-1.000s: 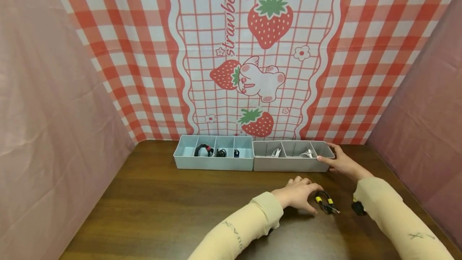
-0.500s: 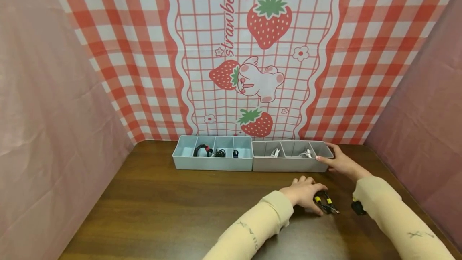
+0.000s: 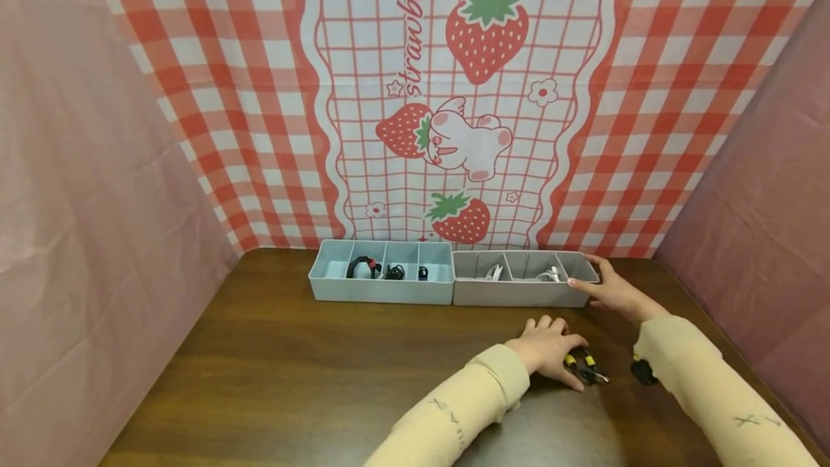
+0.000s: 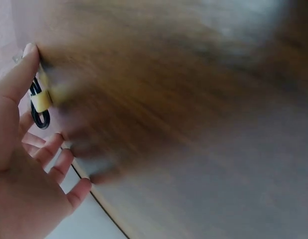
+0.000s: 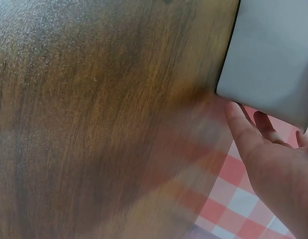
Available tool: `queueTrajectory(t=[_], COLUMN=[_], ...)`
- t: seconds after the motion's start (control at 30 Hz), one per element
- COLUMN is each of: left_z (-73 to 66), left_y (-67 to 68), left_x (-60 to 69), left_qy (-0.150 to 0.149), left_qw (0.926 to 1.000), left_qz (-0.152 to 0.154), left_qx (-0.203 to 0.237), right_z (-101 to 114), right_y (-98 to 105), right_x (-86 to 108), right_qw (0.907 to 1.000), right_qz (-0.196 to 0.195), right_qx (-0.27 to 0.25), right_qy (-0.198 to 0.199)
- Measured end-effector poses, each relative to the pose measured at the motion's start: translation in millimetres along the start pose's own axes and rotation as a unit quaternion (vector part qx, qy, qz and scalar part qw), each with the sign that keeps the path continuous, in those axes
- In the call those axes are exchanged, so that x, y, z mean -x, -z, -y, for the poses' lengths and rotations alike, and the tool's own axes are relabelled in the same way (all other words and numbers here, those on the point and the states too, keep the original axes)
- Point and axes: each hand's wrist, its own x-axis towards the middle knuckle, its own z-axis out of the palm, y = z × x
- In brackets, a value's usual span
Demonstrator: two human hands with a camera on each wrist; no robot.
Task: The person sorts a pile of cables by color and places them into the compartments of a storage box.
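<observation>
A coiled black cable (image 3: 588,367) with yellow bands lies on the table. Over its left side my left hand (image 3: 547,349) is spread, thumb near me and index finger on the far side. In the left wrist view the cable (image 4: 40,103) shows between thumb and fingers, which stand apart; no firm hold is visible. My right hand (image 3: 616,295) rests against the right end of a grey divided box (image 3: 519,295), thumb at the front corner. Fingertips touch the wall of the grey box (image 5: 273,55) in the right wrist view. White cables (image 3: 496,272) lie inside that box.
A light blue divided box (image 3: 382,292) stands left of the grey one, with black cables (image 3: 363,265) in its compartments. Behind both hangs a checked strawberry cloth (image 3: 272,107). A small black item (image 3: 644,372) shows beside my right cuff. The wooden table (image 3: 311,380) lies in front.
My left hand has moved right, from beside the cable to over its left part. The right hand has stayed at the grey box's end.
</observation>
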Motion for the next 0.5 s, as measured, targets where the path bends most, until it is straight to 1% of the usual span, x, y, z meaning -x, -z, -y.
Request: queueTrajectory(t=[0.1, 0.17, 0.33, 0.5], left_z=[2.4, 3.7, 3.7, 3.6], left_y=[-1.5, -1.8, -0.8, -0.8], left_x=[0.7, 1.3, 2.6, 4.0], left_qy=[-0.010, -0.009, 0.002, 0.002], left_qw=[0.9998, 0.9997, 0.9998, 0.9997], left_qz=[-0.014, -0.019, -0.020, -0.022], left_qx=[0.008, 0.011, 0.002, -0.014], right_z=[-1.0, -1.9, -2.9, -2.0], right_y=[0.0, 0.2, 0.9, 0.0], right_x=[-0.5, -1.1, -2.0, -2.1], right_qw=[1.0000, 1.0000, 1.0000, 1.0000], right_qz=[0.002, 0.002, 0.000, 0.000], right_qx=[-0.005, -0.009, -0.007, -0.007], right_qy=[0.002, 0.002, 0.000, 0.000])
